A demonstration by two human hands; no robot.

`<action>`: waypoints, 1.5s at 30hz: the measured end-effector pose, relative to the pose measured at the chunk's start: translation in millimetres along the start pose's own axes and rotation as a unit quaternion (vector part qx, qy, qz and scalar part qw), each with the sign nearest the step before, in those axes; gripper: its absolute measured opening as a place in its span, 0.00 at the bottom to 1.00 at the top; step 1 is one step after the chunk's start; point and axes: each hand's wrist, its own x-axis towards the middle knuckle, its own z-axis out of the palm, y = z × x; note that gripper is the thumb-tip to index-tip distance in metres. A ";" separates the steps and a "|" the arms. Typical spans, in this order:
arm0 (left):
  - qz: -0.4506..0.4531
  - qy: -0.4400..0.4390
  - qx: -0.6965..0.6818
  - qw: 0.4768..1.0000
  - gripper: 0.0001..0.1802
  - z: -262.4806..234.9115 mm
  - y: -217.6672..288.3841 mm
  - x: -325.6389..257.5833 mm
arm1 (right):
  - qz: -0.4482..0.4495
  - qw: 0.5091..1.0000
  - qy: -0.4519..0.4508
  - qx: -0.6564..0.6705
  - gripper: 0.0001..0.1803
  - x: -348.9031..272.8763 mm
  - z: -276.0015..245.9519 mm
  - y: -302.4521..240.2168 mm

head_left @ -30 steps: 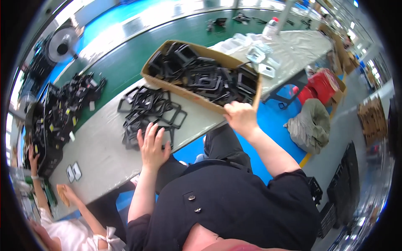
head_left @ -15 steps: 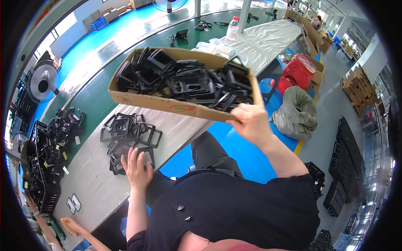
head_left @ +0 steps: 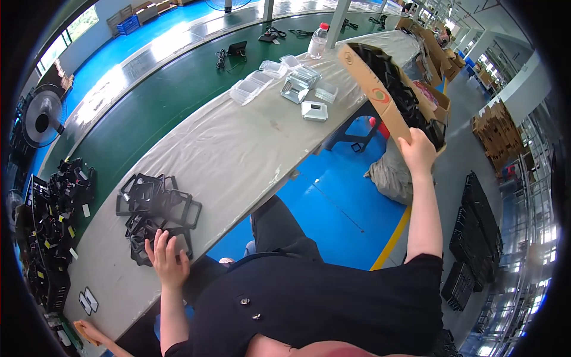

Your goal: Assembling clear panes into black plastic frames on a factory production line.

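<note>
My right hand (head_left: 418,152) grips the near edge of a shallow cardboard box (head_left: 380,98), which is held tilted out to the right, past the table's edge. Black plastic frames (head_left: 397,80) fill the box. Over on the left, my left hand (head_left: 168,262) has its fingers spread at the near side of a loose pile of black rectangular frames (head_left: 148,199) on the table. Its fingertips overlap the pile; whether they touch it I cannot tell.
Clear plastic trays (head_left: 253,86) and a bottle with a red cap (head_left: 318,41) stand farther along the covered table (head_left: 238,154). A crate of black cabled parts (head_left: 50,256) is at the left. Another person's hand (head_left: 89,331) is at lower left. A grey sack (head_left: 389,175) lies on the floor.
The box has swung from over the table to the right with my right hand, uncovering the plastic trays. My left hand stays by the frame pile.
</note>
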 end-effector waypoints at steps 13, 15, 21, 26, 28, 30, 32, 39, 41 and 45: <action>-0.052 -0.130 0.147 0.979 0.39 -9.6 18.4 14.8 | 0.068 0.993 -0.075 -0.063 0.15 116.6 165.0 -17.8; -0.081 -0.124 0.153 0.977 0.41 -11.2 15.9 15.6 | 0.095 0.987 -0.105 -0.081 0.15 125.9 178.9 -27.5; -0.135 -0.132 0.105 0.976 0.42 -8.1 14.9 13.5 | 0.094 0.981 -0.168 -0.014 0.17 146.6 214.6 -57.6; -0.104 -0.093 0.073 0.988 0.37 -4.7 12.6 32.1 | -0.061 0.998 0.028 0.001 0.37 128.1 184.9 -70.0; -0.104 -0.036 0.096 0.989 0.35 -10.8 -9.8 26.3 | -0.215 0.967 0.028 0.134 0.38 93.3 154.2 -151.5; -0.188 0.048 0.100 0.976 0.34 -23.7 -42.0 20.4 | -0.329 0.893 -0.033 0.306 0.38 32.6 98.4 -256.8; -0.261 0.074 0.084 0.959 0.34 -29.6 -78.6 7.2 | -0.421 0.809 -0.118 0.393 0.41 -29.0 57.8 -339.7; -0.341 -0.062 -0.074 0.935 0.33 6.6 -144.1 28.2 | -0.532 0.714 -0.164 0.424 0.47 -128.0 22.4 -504.8; -0.343 -0.071 -0.073 0.934 0.28 18.2 -139.5 30.4 | -0.557 0.716 -0.191 0.376 0.47 -131.6 36.8 -516.7; -0.360 -0.009 -0.105 0.927 0.26 35.9 -109.7 49.5 | -0.564 0.710 -0.187 0.378 0.45 -109.7 60.1 -492.5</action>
